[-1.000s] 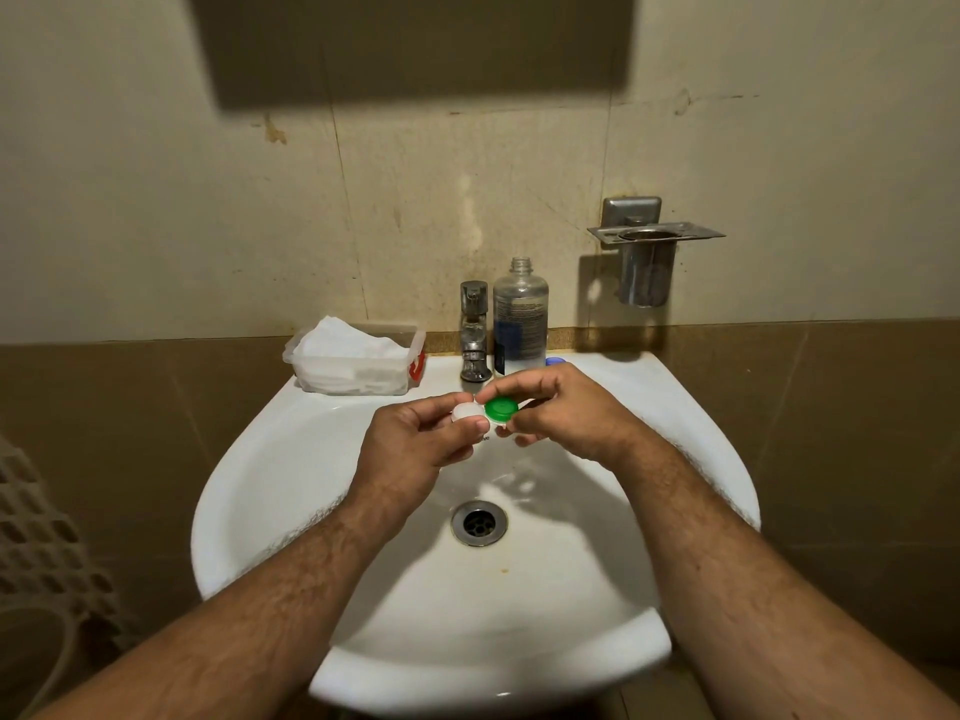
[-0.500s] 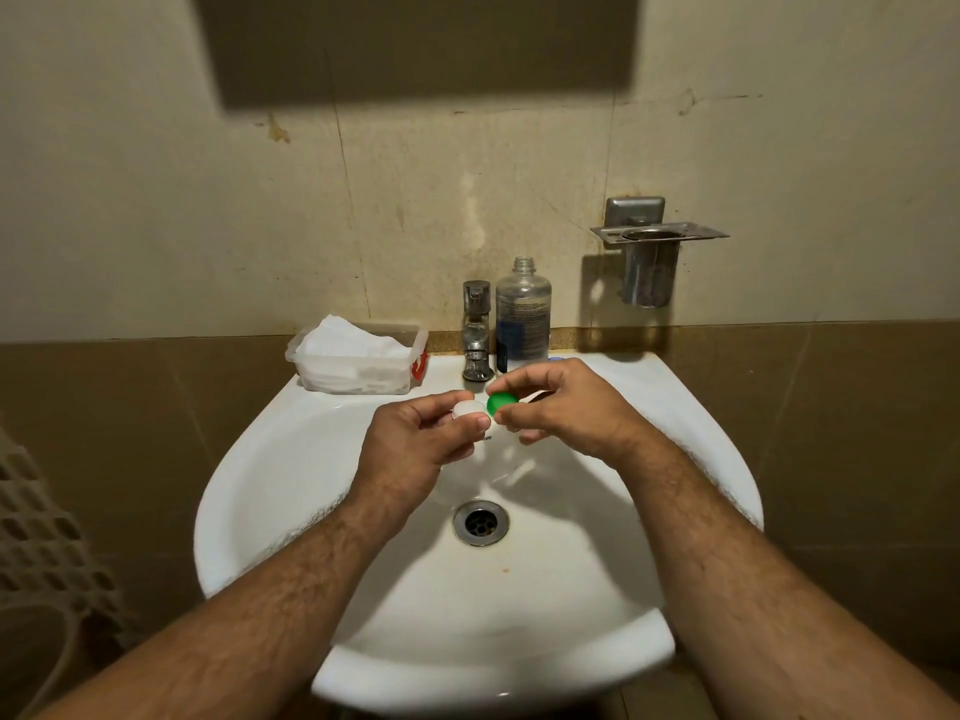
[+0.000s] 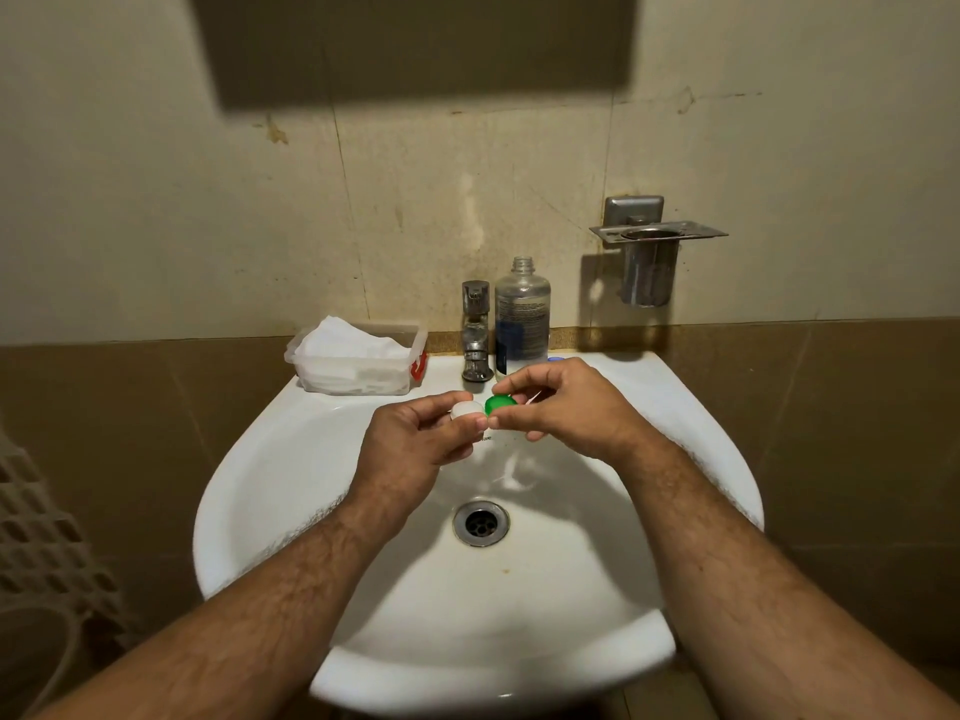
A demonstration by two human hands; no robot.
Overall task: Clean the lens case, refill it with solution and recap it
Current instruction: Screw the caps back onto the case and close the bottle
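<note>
Over the white sink (image 3: 270,459) I hold a small lens case between both hands. My left hand (image 3: 415,439) pinches its white-capped end (image 3: 466,409). My right hand (image 3: 566,407) has thumb and forefinger curled round the green cap (image 3: 500,404) on the other end. The case body under the caps is mostly hidden by my fingers. A clear solution bottle (image 3: 522,317), uncapped, stands on the sink's back ledge right of the tap (image 3: 476,335). A bit of blue, perhaps its cap (image 3: 556,359), peeks out behind my right hand.
A clear tub of white tissues (image 3: 358,356) sits on the ledge at the back left. A metal cup holder (image 3: 649,262) is fixed to the wall at the right. The drain (image 3: 480,522) lies below my hands. A white lattice crate (image 3: 41,537) stands at the far left.
Both hands stay on the case. The green cap has shifted slightly within my right fingers, and less of it shows than a second ago.
</note>
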